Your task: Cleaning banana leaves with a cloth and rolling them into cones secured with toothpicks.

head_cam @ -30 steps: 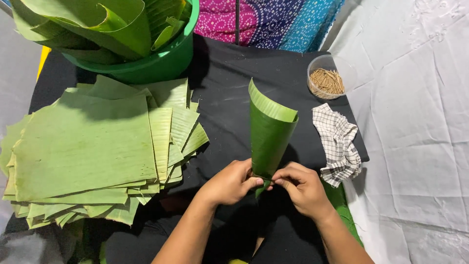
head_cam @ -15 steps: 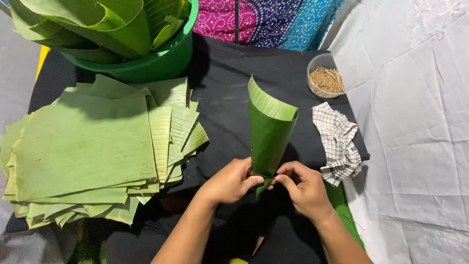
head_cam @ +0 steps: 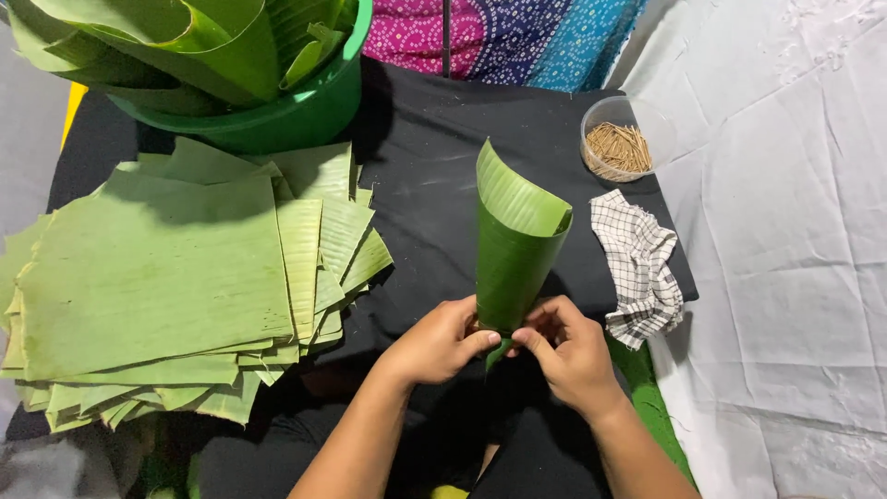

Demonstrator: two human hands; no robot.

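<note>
A green banana leaf rolled into a cone stands with its wide mouth up over the black cloth. My left hand grips the cone's narrow bottom from the left. My right hand pinches the same tip from the right, fingers curled around it. The very point of the cone is partly hidden between my fingers.
A thick stack of cut banana leaf sheets lies at the left. A green tub full of rolled leaves stands at the back left. A clear cup of small wooden picks and a checked cloth sit at the right.
Both hands stay at the cone's tip; the fingers have shifted slightly around it. The cone has barely moved.
</note>
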